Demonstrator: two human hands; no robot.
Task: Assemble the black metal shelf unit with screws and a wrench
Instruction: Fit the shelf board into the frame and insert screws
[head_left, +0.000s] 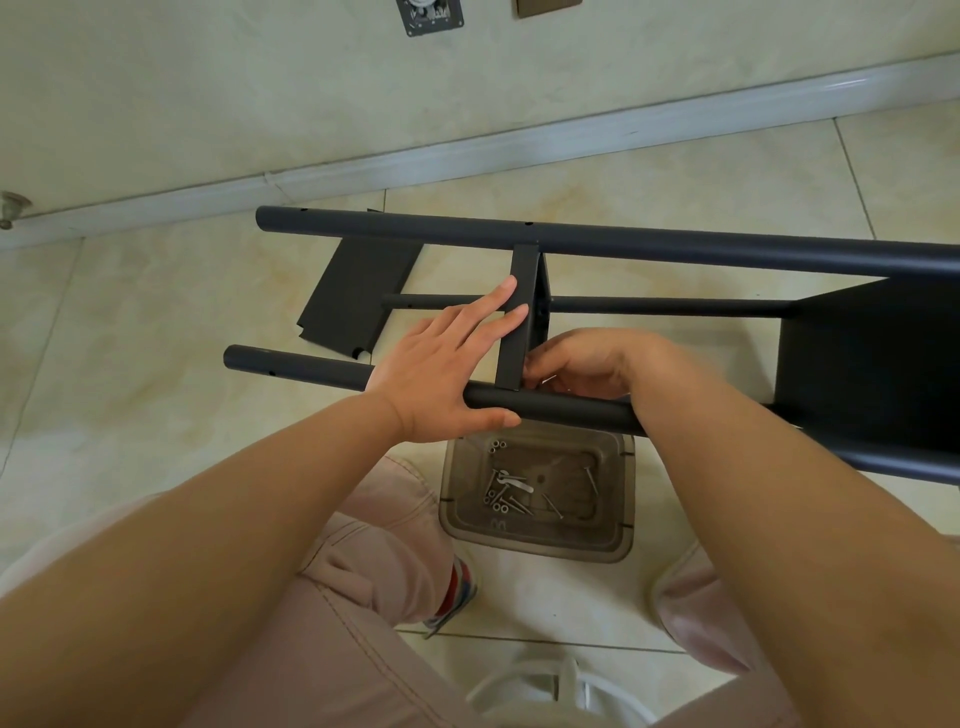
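The black metal shelf unit lies on its side on the tiled floor, with long round posts (623, 244) running left to right. A narrow black shelf panel (522, 291) stands between the far post and the near post (561, 408). My left hand (447, 364) lies flat against this panel, fingers straight, thumb under the near post. My right hand (582, 364) is curled at the panel's lower corner, fingertips hidden behind it; what they pinch cannot be seen. A wider shelf (872, 364) is fixed at the right.
A loose black shelf panel (358, 296) lies on the floor at the left. A smoky plastic tray (540, 493) with several screws, washers and a small wrench (511, 480) sits below the near post. My knees flank it. The wall skirting runs behind.
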